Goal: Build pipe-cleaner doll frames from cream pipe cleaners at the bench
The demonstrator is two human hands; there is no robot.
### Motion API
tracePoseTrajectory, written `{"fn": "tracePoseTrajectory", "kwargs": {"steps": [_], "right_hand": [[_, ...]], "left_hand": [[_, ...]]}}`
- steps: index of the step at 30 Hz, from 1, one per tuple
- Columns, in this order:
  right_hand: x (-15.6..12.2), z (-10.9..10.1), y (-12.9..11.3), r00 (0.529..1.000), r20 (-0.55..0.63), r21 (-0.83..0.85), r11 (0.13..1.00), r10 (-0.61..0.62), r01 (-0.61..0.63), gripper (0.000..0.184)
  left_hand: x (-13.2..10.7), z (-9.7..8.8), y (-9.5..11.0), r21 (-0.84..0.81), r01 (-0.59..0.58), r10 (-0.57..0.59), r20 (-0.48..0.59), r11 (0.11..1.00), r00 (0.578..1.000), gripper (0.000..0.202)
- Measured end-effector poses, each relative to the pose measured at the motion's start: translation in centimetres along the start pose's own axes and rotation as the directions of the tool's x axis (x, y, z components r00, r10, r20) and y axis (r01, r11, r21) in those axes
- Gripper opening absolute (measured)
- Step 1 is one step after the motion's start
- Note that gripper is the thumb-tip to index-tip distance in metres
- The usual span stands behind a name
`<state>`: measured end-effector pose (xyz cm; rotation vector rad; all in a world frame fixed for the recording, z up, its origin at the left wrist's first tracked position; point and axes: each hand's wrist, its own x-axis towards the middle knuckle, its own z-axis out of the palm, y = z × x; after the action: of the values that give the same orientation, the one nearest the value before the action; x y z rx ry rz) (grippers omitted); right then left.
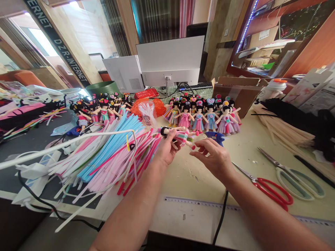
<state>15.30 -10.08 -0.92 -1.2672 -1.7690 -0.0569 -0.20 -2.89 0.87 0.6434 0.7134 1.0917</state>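
Observation:
My left hand [169,148] is closed around a small pipe-cleaner doll [180,136]. The doll lies on its side, black-haired head to the left, in a pink, white and green striped skirt. Its red-tipped feet point right. Close to the lower foot, my right hand [213,155] has thumb and forefinger a little apart, the other fingers curled; whether they touch the foot is hard to tell. Just behind my right hand lies a blue glue gun [216,137], partly covered by it. Finished dolls [199,116] with colourful dresses stand in rows beyond my hands.
Left of my arm lies a big pile of pipe cleaners [112,150], with a white cable across it. Red-handled scissors [272,190] and grey-green-handled scissors [295,176] lie at right. A ruler strip [191,201] runs along the front. Behind stand a monitor [170,57] and a cardboard box [235,94].

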Motion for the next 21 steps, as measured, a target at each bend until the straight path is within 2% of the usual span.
{"fn": "tracePoseTrajectory", "kwargs": {"steps": [6, 13, 17, 21], "right_hand": [[-0.06, 0.02, 0.2, 1.0, 0.018, -0.085, 0.996, -0.018, 0.019, 0.018], [-0.09, 0.13, 0.23, 0.994, 0.015, -0.164, 0.98, -0.112, 0.113, 0.018], [-0.13, 0.19, 0.23, 0.992, 0.015, -0.162, 0.979, -0.121, 0.122, 0.017], [-0.09, 0.13, 0.2, 0.992, 0.034, -0.125, 0.984, -0.125, 0.129, 0.014]], "left_hand": [[-0.08, 0.13, -0.16, 0.03, -0.029, 0.028, 0.028, 0.999, 0.999, 0.029], [-0.04, 0.09, -0.43, 0.055, -0.054, 0.052, 0.035, 0.997, 0.998, 0.033], [-0.12, 0.18, -0.32, 0.063, -0.057, 0.053, 0.06, 0.996, 0.997, 0.033], [-0.37, 0.36, -0.09, 0.068, -0.057, 0.055, 0.038, 0.996, 0.998, 0.03]]}}
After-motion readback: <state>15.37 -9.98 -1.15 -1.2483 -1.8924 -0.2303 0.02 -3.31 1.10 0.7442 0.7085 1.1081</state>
